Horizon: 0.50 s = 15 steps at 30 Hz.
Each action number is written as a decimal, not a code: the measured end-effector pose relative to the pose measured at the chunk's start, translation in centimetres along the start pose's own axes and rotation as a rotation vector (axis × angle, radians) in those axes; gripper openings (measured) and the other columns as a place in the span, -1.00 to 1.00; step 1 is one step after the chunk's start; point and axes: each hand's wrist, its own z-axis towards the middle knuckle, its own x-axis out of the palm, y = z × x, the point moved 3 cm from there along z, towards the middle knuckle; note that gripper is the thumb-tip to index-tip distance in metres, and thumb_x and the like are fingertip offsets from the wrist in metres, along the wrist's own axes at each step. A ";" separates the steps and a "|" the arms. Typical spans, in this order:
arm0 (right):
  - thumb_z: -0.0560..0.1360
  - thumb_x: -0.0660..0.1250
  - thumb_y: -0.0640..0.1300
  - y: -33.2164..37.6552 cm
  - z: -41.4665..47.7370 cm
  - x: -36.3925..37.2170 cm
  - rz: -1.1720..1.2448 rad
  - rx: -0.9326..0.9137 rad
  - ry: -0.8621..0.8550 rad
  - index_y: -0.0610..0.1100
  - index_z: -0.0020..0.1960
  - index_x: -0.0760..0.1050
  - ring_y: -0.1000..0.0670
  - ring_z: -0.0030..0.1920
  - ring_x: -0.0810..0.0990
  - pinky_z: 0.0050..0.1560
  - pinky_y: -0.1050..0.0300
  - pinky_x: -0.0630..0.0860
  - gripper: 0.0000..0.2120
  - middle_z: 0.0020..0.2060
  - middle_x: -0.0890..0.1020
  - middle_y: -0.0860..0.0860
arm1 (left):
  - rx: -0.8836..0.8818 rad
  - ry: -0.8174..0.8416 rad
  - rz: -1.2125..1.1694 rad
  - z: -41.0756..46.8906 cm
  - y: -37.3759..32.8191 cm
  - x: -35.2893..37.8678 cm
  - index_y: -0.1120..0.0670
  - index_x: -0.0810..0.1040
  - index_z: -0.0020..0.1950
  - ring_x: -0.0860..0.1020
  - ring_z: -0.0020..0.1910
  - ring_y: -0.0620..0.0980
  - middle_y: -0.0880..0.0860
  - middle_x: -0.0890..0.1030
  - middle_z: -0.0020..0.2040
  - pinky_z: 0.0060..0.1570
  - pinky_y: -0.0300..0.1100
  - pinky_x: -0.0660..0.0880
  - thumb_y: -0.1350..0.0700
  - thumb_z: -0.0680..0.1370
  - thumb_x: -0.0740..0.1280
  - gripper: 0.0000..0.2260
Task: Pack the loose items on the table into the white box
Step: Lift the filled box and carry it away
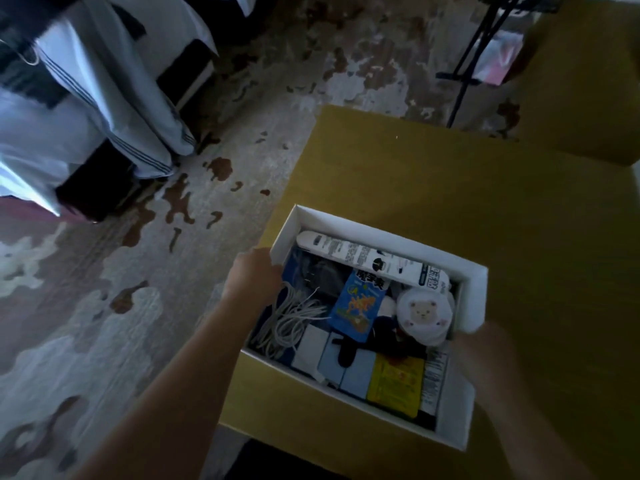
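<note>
The white box (381,233) sits on the yellow table (450,188) near its front left corner. Inside lie a long white printed tube (363,256), a blue packet (358,306), a coiled white cord (291,320), a round white bear-print item (424,313), a yellow packet (394,384) and several flat pale boxes. My left hand (256,277) grips the box's left wall, fingers curled over its edge. My right hand (485,351), blurred, holds the box's right wall.
The floor to the left has a worn, patchy grey-brown rug (138,271). A bed with white striped bedding (86,98) stands at the far left. A black stand (474,57) rises behind the table, beside a yellow chair or seat (588,81).
</note>
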 end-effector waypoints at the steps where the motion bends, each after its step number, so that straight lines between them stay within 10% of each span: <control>1: 0.43 0.33 -0.34 0.2 -0.2 -0.1 0.021 0.014 0.002 -0.21 -0.26 0.44 -0.17 -0.31 0.55 -0.35 0.09 0.41 -0.87 -0.28 0.57 -0.22 | 0.004 0.018 0.004 0.0 -0.1 -0.2 0.24 0.53 0.08 0.45 -0.28 0.04 0.07 0.45 -0.25 -0.31 -0.17 0.40 0.14 0.54 0.26 -0.79; 10: 0.45 0.24 -0.38 7.0 -4.0 5.6 -0.087 -0.128 -0.031 -0.26 -0.29 0.40 -0.10 -0.40 0.42 -0.37 0.14 0.25 -0.85 -0.38 0.46 -0.19 | -0.203 -0.004 -0.160 -1.4 10.9 -4.5 0.25 0.53 0.14 0.46 -0.26 0.06 0.20 0.60 -0.09 -0.29 -0.16 0.41 0.19 0.50 0.26 -0.75; 15: 0.44 0.23 -0.38 14.4 -8.2 15.2 -0.236 -0.305 0.046 -0.22 -0.30 0.38 -0.07 -0.41 0.39 -0.42 0.18 0.22 -0.83 -0.40 0.42 -0.11 | -0.332 -0.101 -0.211 -1.5 22.7 -9.8 0.25 0.55 0.04 0.43 -0.42 -0.03 0.05 0.48 -0.32 -0.49 -0.26 0.33 0.22 0.48 0.27 -0.82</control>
